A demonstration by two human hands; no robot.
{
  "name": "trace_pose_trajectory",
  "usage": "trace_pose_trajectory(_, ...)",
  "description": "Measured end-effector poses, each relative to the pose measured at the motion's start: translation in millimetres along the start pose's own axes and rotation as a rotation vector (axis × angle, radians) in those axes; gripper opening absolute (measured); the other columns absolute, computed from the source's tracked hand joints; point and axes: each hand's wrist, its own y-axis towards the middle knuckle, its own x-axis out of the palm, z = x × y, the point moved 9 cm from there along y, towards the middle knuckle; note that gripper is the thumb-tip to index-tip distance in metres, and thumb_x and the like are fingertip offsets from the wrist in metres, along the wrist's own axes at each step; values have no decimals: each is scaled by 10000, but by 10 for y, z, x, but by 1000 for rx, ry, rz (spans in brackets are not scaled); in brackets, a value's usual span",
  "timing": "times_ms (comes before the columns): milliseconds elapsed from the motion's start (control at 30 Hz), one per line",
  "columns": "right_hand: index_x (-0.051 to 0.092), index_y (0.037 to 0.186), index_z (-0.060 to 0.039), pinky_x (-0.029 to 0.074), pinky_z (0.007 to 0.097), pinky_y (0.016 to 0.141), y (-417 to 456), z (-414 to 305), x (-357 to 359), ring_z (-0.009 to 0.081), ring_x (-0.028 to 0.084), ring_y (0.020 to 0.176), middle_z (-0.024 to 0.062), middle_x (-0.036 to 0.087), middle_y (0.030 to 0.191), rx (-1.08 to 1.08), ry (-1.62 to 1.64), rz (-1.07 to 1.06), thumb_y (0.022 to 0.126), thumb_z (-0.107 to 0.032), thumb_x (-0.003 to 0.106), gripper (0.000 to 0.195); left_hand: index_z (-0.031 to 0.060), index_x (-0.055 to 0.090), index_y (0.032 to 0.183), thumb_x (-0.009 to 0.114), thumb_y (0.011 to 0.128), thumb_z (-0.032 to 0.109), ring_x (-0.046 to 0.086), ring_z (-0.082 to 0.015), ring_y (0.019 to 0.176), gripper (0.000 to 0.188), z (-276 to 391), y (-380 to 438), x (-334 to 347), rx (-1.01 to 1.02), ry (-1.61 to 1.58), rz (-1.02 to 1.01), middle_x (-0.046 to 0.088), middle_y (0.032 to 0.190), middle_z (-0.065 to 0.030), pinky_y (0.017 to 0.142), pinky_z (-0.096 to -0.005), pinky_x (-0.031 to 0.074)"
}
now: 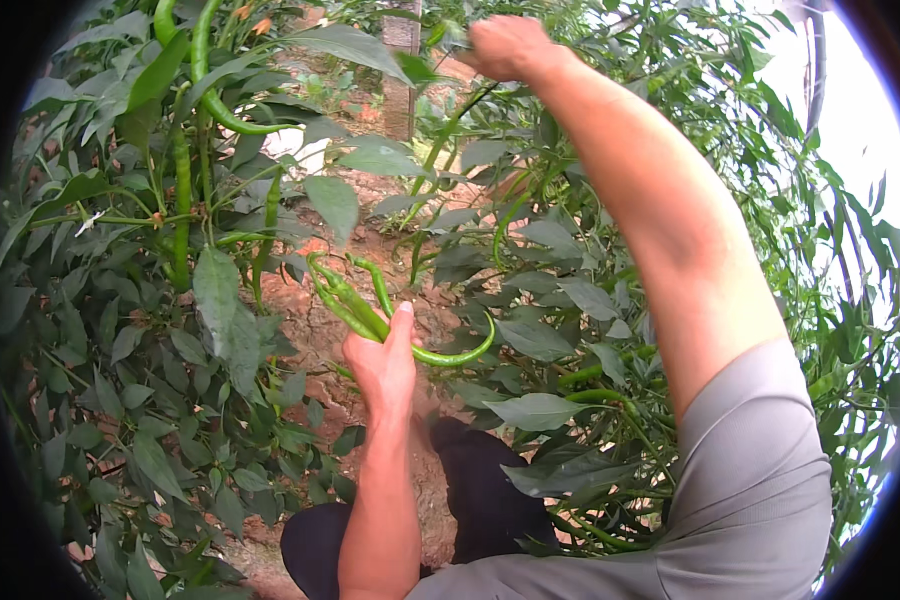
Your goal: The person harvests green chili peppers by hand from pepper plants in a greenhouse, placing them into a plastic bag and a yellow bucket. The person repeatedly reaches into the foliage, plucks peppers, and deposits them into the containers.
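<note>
Several long green chili peppers are held in my left hand, in the middle of the view. Their stem ends point up and away, and one curved pepper tip sticks out to the right of my thumb. My right hand is raised at the top, its fingers curled beside blurred green foliage of the right-hand plants. Whether those fingers grip anything cannot be made out. A long curved pepper hangs on the plant at upper left, with a straighter pepper below it.
Dense pepper plants with leaves line the left side, and more foliage lines the right. Between them runs a strip of cracked reddish soil. A post stands at the back. My dark-trousered legs are below.
</note>
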Motion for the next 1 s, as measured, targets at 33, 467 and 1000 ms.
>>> trace_pose_trajectory(33,739,1161,-92,577,469,956,-19,146,97,311,724,1134,152,744,1229,39,-54,-65,969,-242,592,284,43,586,763,742,958,124,622,-151,583,262,-13,39,-27,14,-21,12,632,708,-44,543,-310,493)
trace_pose_trajectory(467,710,896,6,564,518,959,-1821,1780,815,335,628,1188,211,736,1024,162,-300,-487,981,-456,467,528,0,609,878,744,961,75,625,-151,608,175,-207,198,-77,-6,-201,61,635,728,-55,578,-309,520)
trace_pose_trajectory(1000,722,1187,-71,524,506,1030,-3520,1795,612,392,632,1151,119,705,1189,-181,-35,310,801,-158,743,396,55,605,830,749,964,114,613,-137,614,205,-169,111,-50,18,-174,79,633,736,-33,577,-302,485)
